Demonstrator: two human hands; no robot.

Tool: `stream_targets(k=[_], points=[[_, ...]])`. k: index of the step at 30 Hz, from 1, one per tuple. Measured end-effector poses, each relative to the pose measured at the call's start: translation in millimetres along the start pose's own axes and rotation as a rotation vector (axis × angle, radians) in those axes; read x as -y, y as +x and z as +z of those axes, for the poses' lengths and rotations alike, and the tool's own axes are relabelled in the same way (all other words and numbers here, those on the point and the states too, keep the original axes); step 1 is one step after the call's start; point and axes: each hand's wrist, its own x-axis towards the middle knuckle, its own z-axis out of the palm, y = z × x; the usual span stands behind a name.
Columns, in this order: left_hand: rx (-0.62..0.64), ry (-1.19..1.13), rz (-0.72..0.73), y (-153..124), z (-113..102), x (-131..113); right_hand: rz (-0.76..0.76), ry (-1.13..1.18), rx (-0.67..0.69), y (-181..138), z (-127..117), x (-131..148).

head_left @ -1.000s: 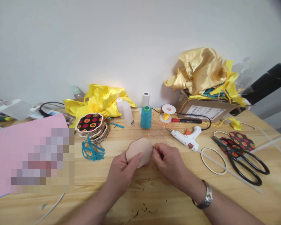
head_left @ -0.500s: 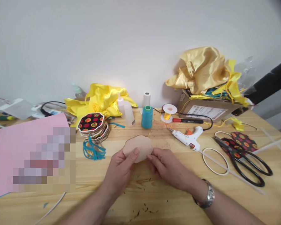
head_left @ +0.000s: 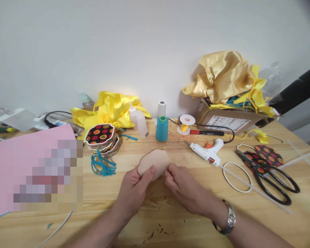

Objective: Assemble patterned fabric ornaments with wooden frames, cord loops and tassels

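A flat beige scalloped piece [head_left: 155, 161] is held up over the middle of the wooden table [head_left: 170, 220]. My left hand [head_left: 135, 187] grips its lower left edge, thumb pressed on the front face. At its right edge my right hand [head_left: 182, 184] pinches with closed fingers; a metal watch sits on that wrist. Just left lies a stack of the same shape covered in black dotted fabric [head_left: 102, 137], with teal thread scraps [head_left: 102, 166] in front of it.
A white glue gun [head_left: 205, 152], black scissors [head_left: 267, 174], a white ring [head_left: 237, 176] and clear glue sticks lie to the right. Behind stand a teal thread cone [head_left: 161, 128], white bottles, yellow satin [head_left: 111, 109] and a cardboard box [head_left: 229, 120] with gold fabric. Pink paper [head_left: 28, 165] covers the left.
The beige piece has been turned and tilted slightly between both hands, and my fingers have shifted along its edges. Nothing else on the table has moved.
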Motion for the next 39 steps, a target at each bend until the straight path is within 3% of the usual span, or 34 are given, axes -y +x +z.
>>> stream_targets(k=[7,13,15,17,19,21,24,28,31,34,36,39], points=[[0.014,0.025,-0.016,-1,-2,2,0.010,-0.029,-0.016,-2,3,-3],[-0.052,-0.263,-0.045,4,-1,0,0.012,-0.005,-0.095,3,-7,-5],[-0.121,-0.278,0.018,7,-2,-2,-0.065,0.045,0.049,1,-15,-3],[-0.144,-0.171,0.091,8,-5,-4,-0.198,0.123,0.310,-2,-21,0],[-0.118,0.034,0.188,7,-9,-5,-0.297,0.171,0.438,-4,-25,2],[-0.096,0.258,0.331,2,-14,-6,-0.252,0.237,0.367,-3,-27,-1],[-0.039,0.531,0.508,-5,-19,-5,0.016,0.539,0.263,4,-26,-9],[0.090,0.659,0.610,-7,-18,-1,0.139,0.860,0.239,11,-22,-17],[-0.003,0.523,0.511,-5,-14,0,0.158,0.815,0.142,12,-20,-16],[-0.153,0.165,0.228,-1,-10,-3,0.155,0.761,0.071,12,-21,-13],[-0.171,0.002,0.044,0,-8,-5,0.146,0.725,0.048,12,-21,-13],[-0.119,0.038,-0.071,1,-7,-10,0.147,0.629,0.034,13,-20,-15]])
